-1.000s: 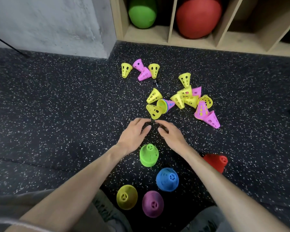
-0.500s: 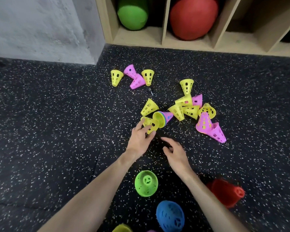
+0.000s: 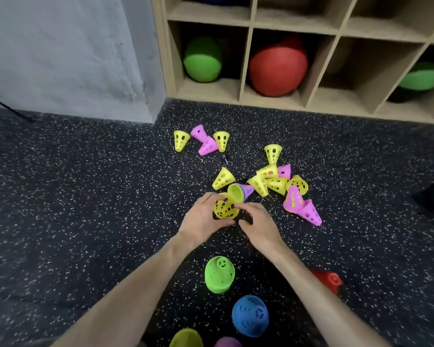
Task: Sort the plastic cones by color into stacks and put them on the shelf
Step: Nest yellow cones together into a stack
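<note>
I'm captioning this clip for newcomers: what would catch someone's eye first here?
First, the two hands at centre: the left hand grips a yellow cone while the right hand touches it. Beyond them, yellow and pink cones lie scattered on the speckled floor. A big red ball sits in the shelf at the back.

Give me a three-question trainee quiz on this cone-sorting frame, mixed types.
1. True or false: the left hand grips a pink cone.
2. Which upright stack stands nearest the hands? A green, B blue, C red
3. Fill in: the right hand touches the ___ cone.

Key: 1 false, it is yellow; 2 A; 3 yellow
</note>
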Available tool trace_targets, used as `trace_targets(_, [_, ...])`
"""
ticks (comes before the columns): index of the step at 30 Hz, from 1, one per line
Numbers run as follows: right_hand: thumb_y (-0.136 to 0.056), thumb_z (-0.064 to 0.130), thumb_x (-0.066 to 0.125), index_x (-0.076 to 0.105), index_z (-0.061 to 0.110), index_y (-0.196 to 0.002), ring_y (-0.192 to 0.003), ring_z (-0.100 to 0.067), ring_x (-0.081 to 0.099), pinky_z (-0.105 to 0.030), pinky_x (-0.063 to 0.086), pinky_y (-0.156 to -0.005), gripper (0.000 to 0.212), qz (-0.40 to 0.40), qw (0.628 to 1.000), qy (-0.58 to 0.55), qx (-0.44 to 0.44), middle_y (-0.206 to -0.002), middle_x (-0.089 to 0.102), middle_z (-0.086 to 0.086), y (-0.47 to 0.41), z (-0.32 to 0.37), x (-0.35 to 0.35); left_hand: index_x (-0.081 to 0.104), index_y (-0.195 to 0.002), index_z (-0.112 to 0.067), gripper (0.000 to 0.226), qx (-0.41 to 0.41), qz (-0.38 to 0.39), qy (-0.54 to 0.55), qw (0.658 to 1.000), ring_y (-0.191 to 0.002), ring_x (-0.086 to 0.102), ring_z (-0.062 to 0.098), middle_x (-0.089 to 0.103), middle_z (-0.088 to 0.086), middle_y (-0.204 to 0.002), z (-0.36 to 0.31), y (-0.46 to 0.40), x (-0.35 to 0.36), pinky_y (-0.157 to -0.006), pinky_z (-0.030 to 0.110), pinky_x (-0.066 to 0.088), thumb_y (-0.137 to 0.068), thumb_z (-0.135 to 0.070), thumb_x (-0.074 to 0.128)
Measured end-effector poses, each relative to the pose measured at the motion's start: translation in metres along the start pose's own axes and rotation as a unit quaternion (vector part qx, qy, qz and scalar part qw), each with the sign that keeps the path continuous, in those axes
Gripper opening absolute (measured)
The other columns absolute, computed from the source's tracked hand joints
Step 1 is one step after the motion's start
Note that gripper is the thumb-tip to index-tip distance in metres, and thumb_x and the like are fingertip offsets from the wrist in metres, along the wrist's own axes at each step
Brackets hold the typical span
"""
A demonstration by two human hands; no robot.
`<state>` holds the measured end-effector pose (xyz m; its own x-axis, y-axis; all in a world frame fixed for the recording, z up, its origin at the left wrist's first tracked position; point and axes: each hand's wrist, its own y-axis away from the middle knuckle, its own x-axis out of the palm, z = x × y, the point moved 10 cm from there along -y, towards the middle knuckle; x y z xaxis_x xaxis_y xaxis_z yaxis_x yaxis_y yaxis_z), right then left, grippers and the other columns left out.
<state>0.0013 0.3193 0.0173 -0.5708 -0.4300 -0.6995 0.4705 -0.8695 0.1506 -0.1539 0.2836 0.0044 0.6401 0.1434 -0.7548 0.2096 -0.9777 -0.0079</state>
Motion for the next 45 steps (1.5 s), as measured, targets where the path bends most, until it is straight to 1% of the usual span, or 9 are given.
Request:
trace_targets(12, [-0.094,0.022,0.069,0.074,0.032,-0.098,-0.099,-0.012,0.063,-0.038,0.05,-0.091,0.012,-0.071,0.99,0.034,-0.115,-0.109,0.071,0.009,0.072,0.099,-0.084,0.04,-0.144,-0.036,0.087,0.073,-0.045,0.009,0.996,-0.121,0.055,0.008,0.054,-0.014,-0.141,-0.104,0.078,-0.111,-0.105,0.039,0.046,-0.072,-0.067,0.079])
trace_targets(18, [-0.094,-0.001,0.056,0.079,0.022,-0.106,-0.106,-0.011,0.066,-0.026,0.048,-0.094,0.035,-0.092,0.989,0.006,-0.118,-0.115,0.074,0.008,0.103,0.128,-0.126,0.035,-0.144,-0.035,0.093,0.103,-0.076,0.014,0.992,-0.124,0.056,0.015,0.053,-0.007,-0.143,-0.15,0.104,-0.147,-0.102,0.045,0.048,-0.07,-0.072,0.076])
trace_targets(22, [-0.093,-0.007,0.048,0.079,0.016,-0.109,-0.092,-0.011,0.064,-0.005,0.042,-0.068,0.042,-0.108,0.988,-0.053,-0.094,-0.106,0.072,0.007,0.102,0.137,-0.141,0.032,-0.15,-0.027,0.103,0.086,-0.095,0.063,0.99,-0.126,0.054,0.02,0.046,-0.001,-0.145,-0.163,0.103,-0.153,-0.105,0.046,0.046,-0.068,-0.057,0.087])
trace_targets(26, [-0.09,-0.011,0.045,0.078,0.013,-0.108,-0.082,-0.01,0.066,-0.007,0.045,-0.065,0.045,-0.102,0.986,-0.1,-0.082,-0.104,0.075,-0.002,0.079,0.135,-0.123,0.04,-0.148,-0.016,0.098,0.056,-0.122,0.07,0.988,-0.128,0.049,0.021,0.048,0.004,-0.139,-0.141,0.092,-0.146,-0.107,0.039,0.042,-0.07,-0.052,0.088])
trace_targets(29, [-0.088,-0.014,0.047,0.076,0.015,-0.114,-0.103,-0.011,0.066,-0.013,0.052,-0.087,0.049,-0.051,0.991,-0.095,-0.073,-0.116,0.073,0.001,0.049,0.124,-0.095,0.048,-0.147,-0.012,0.095,0.009,-0.13,0.095,0.987,-0.124,0.055,0.024,0.06,0.006,-0.134,-0.111,0.075,-0.135,-0.104,0.041,0.044,-0.071,-0.053,0.088])
trace_targets(32, [-0.086,-0.022,0.047,0.075,0.01,-0.114,-0.108,-0.013,0.066,-0.015,0.054,-0.086,0.051,-0.005,0.993,-0.097,-0.067,-0.116,0.073,-0.003,0.014,0.105,-0.071,0.055,-0.14,-0.006,0.085,-0.045,-0.167,0.136,0.976,-0.119,0.059,0.026,0.067,0.009,-0.127,-0.079,0.057,-0.122,-0.101,0.037,0.046,-0.073,-0.047,0.089])
trace_targets(35, [-0.088,-0.022,0.047,0.074,0.014,-0.106,-0.098,-0.009,0.069,-0.016,0.056,-0.082,0.048,0.013,0.994,-0.1,-0.049,-0.111,0.075,-0.007,-0.025,0.078,-0.05,0.047,-0.15,-0.009,0.096,-0.117,-0.174,0.115,0.971,-0.133,0.05,0.028,0.06,0.011,-0.141,-0.041,0.039,-0.098,-0.11,0.038,0.04,-0.074,-0.054,0.085])
trace_targets(40, [-0.097,-0.004,0.053,0.078,0.022,-0.106,-0.107,-0.009,0.064,-0.02,0.045,-0.092,0.037,0.014,0.999,-0.03,-0.043,-0.108,0.071,0.008,-0.08,0.04,-0.024,0.04,-0.154,-0.02,0.099,-0.183,-0.109,0.023,0.977,-0.135,0.043,0.03,0.055,0.008,-0.145,0.027,0.005,-0.043,-0.111,0.044,0.038,-0.076,-0.072,0.071])
trace_targets(45, [-0.098,0.005,0.054,0.077,0.029,-0.109,-0.094,-0.014,0.06,-0.014,0.043,-0.07,0.034,-0.013,0.999,0.012,-0.038,-0.125,0.066,0.003,-0.131,0.012,-0.019,0.037,-0.155,-0.018,0.099,-0.192,-0.068,0.013,0.979,-0.135,0.043,0.03,0.053,0.008,-0.147,0.074,-0.029,-0.002,-0.113,0.044,0.037,-0.078,-0.075,0.065])
